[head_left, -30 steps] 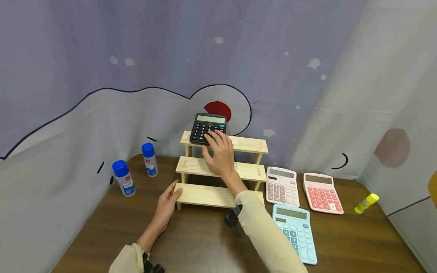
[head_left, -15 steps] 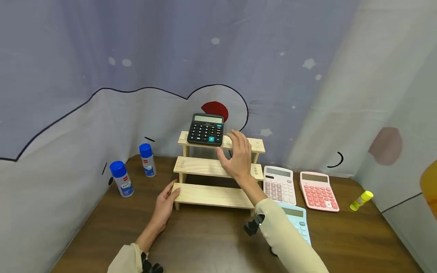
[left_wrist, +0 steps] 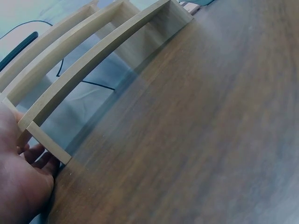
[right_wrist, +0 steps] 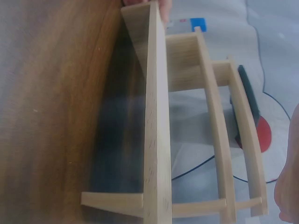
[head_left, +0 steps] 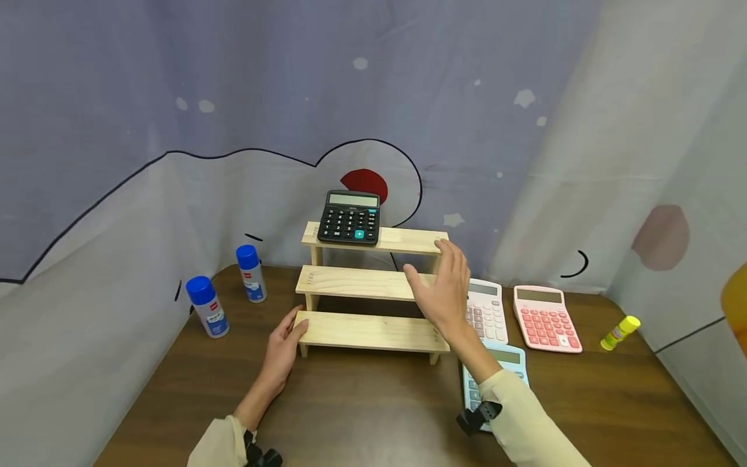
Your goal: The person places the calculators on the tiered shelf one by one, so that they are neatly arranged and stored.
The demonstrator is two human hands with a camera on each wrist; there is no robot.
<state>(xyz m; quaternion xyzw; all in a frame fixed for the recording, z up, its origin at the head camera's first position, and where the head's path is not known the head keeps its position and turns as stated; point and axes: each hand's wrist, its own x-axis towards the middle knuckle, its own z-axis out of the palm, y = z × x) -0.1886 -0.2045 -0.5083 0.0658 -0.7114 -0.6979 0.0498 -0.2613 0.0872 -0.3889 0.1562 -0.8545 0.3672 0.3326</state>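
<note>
A wooden three-tier stand (head_left: pixel 356 283) is on the table, with a black calculator (head_left: pixel 350 217) leaning back on the left part of its top tier. My left hand (head_left: pixel 282 350) grips the left end of the lowest tier, thumb on top; in the left wrist view, the hand's (left_wrist: pixel 23 175) fingers curl by the end leg. Over the stand's right end is my right hand (head_left: pixel 445 288), fingers loosely spread and holding nothing. Whether its fingertips touch the stand I cannot tell. In the right wrist view only an edge of that hand (right_wrist: pixel 288 172) shows.
Right of the stand lie a pale pink calculator (head_left: pixel 489 318), a coral-keyed pink calculator (head_left: pixel 547 319) and a light blue calculator (head_left: pixel 509 357), partly behind my right arm. A yellow glue stick (head_left: pixel 620 333) is farther right. Two blue-capped spray cans (head_left: pixel 208 308) stand left.
My right hand has come off the black calculator and moved right to the stand's right end. The calculator stays on the top tier. My left hand keeps its grip.
</note>
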